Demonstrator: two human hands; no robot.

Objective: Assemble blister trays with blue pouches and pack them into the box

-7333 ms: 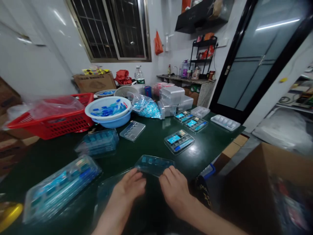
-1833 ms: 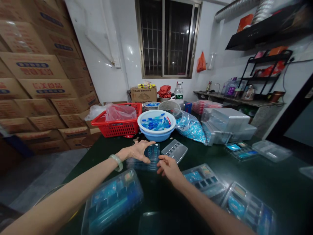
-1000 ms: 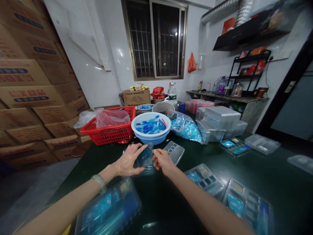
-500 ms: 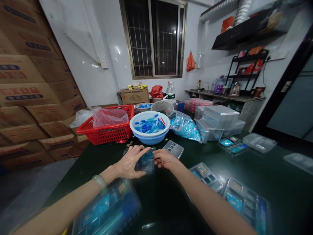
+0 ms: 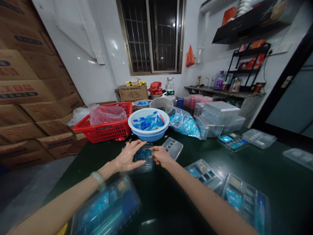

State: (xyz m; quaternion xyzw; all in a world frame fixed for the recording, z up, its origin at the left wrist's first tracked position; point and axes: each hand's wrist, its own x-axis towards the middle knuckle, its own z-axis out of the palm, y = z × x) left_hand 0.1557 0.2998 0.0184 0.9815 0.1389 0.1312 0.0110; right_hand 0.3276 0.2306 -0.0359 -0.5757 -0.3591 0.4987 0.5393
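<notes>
A small clear plastic tray (image 5: pixel 146 165) with blue-looking compartments lies on the dark green table in front of the basin. My left hand (image 5: pixel 129 157) rests across its left side, thumb and fingers spread apart; a pale bangle circles that wrist. At the tray's right edge is my right hand (image 5: pixel 160 156), its fingers curled and closed against the compartments. What those fingertips hold, if anything, is hidden. Beneath my left forearm a larger clear case (image 5: pixel 110 209) contains blue items. Just beyond my right hand lies a clear tray with square compartments (image 5: pixel 174 148).
A basin (image 5: pixel 138 132) of blue pen-like items stands ahead, between a red basket (image 5: pixel 110 131) and a bag of small blue packets (image 5: pixel 187 125). Filled trays (image 5: pixel 205 174) lie at right, before stacked clear boxes (image 5: pixel 220 112). Cartons (image 5: pixel 22 88) are piled at left.
The view has tilted slightly, so the room sits a little higher. My right fingers have curled tighter at the tray's edge. My left hand stays spread on the tray.
</notes>
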